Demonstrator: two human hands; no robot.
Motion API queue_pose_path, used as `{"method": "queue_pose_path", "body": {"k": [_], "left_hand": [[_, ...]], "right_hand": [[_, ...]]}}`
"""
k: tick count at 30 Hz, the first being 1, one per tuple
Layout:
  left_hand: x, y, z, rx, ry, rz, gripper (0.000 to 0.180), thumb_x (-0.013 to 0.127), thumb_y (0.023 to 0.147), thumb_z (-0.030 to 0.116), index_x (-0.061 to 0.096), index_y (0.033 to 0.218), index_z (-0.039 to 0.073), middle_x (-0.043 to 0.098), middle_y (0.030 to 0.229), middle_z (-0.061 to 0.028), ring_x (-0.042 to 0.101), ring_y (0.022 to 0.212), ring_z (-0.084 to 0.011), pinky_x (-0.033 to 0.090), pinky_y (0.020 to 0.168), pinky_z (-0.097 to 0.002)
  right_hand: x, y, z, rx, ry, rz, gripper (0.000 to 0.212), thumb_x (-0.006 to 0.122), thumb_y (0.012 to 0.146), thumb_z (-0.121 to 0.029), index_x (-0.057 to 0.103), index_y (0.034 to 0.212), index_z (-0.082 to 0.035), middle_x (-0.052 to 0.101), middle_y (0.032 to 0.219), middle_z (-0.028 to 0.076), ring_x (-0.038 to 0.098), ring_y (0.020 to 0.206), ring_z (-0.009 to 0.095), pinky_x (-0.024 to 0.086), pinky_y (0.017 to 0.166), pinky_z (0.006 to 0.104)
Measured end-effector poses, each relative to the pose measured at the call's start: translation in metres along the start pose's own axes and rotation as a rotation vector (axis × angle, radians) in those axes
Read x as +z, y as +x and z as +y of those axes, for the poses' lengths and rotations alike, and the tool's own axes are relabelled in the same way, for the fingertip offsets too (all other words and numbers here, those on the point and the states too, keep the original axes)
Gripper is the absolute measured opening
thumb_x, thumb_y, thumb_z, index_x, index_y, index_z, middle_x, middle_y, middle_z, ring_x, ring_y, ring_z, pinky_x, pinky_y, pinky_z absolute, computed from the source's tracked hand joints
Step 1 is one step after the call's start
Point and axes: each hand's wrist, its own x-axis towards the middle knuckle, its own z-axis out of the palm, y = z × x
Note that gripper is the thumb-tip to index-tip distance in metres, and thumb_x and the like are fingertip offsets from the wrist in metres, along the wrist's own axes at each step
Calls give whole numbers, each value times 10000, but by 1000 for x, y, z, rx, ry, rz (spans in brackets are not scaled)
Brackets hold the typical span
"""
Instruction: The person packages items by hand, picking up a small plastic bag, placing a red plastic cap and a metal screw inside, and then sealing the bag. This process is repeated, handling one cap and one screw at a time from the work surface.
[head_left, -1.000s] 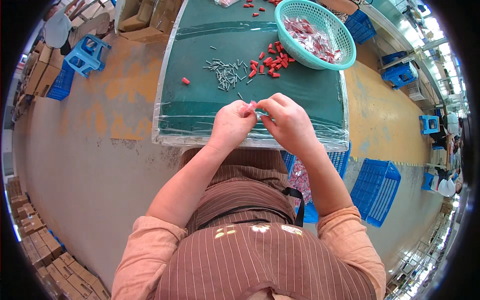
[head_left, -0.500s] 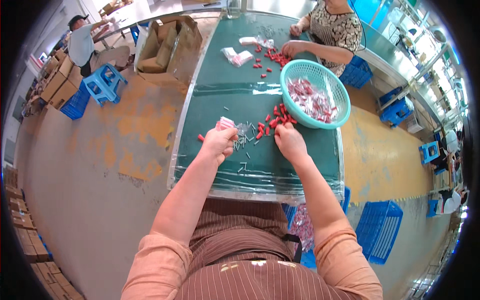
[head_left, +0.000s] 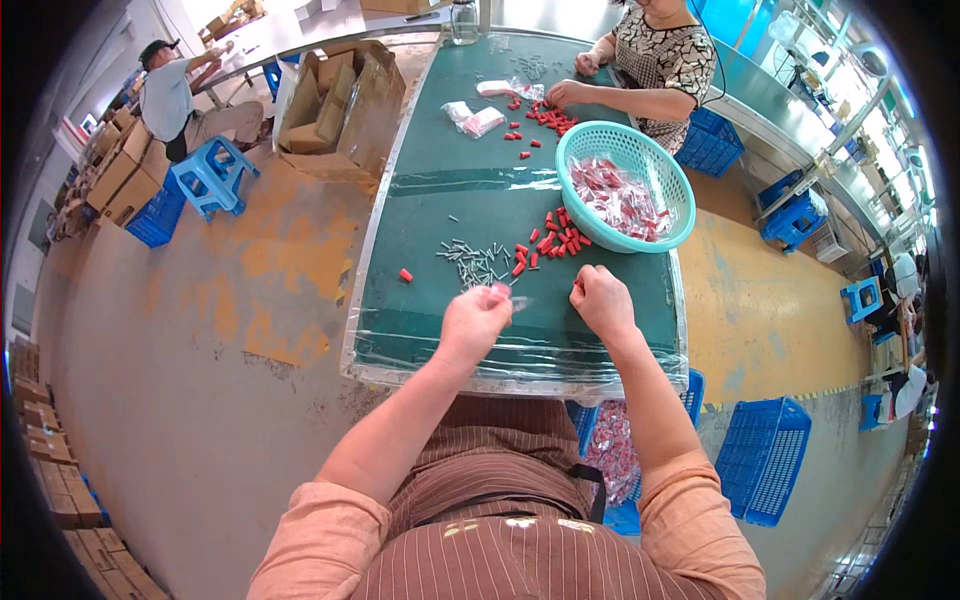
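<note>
Left hand [head_left: 474, 322] pinches clear bag [head_left: 521, 303] at its 2 o'clock, contents unclear; right hand [head_left: 604, 303] curled, cannot tell around what. Metal pins [head_left: 476, 264] at left hand's 12 o'clock; red caps [head_left: 556, 240], right's 11.

Relative to half a second earlier, the left hand [head_left: 478, 320] is displaced toward 4 o'clock; the clear bag [head_left: 520, 303] at its fingertips now points toward 3 o'clock. The metal pins [head_left: 475, 268], previously partly covered, lie exposed at its 12 o'clock. The right hand [head_left: 605, 303] is withdrawn toward 4 o'clock, clear of the red caps [head_left: 546, 243]. The hands, together one second earlier, are apart.
</note>
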Motion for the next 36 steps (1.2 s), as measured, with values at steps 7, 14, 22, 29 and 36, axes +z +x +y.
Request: {"method": "queue_pose_path", "body": {"k": [7,14,22,29,36], "left_hand": [[18,-10,-43,147,182,53,173,637,807,189,610,807,18,592,657,-19,516,597,-91,434,574,-284],[32,-6,-30,98,75,-18,142,655,784,131,625,831,0,632,716,-25,549,660,-74,454,597,-263],[38,-18,-20,-110,-83,-135,133,644,852,199,592,889,82,569,748,23,406,503,-37,315,425,-206],[32,-24,-14,-223,-120,-133,131,640,843,177,580,910,83,555,741,13,407,521,-40,309,428,-204],[33,-26,-8,-232,-148,-154,115,616,845,162,586,908,71,544,732,13,391,509,-39,304,432,-207]], "right_hand": [[-22,-36,-27,348,1086,-160,144,644,811,-78,611,907,23,624,754,33,575,720,72,480,639,239],[-23,-46,-58,76,906,25,84,601,851,-46,591,902,19,586,720,-2,540,641,48,454,568,203],[-22,-56,-56,187,860,42,130,622,795,-70,609,893,14,608,824,105,580,654,162,482,614,281],[-46,-63,-58,79,866,-16,139,647,784,-73,631,909,-13,596,892,78,583,663,143,475,605,261],[-40,-64,-57,34,711,-22,166,659,769,-79,641,930,-38,598,901,89,596,684,169,485,615,284]]}}
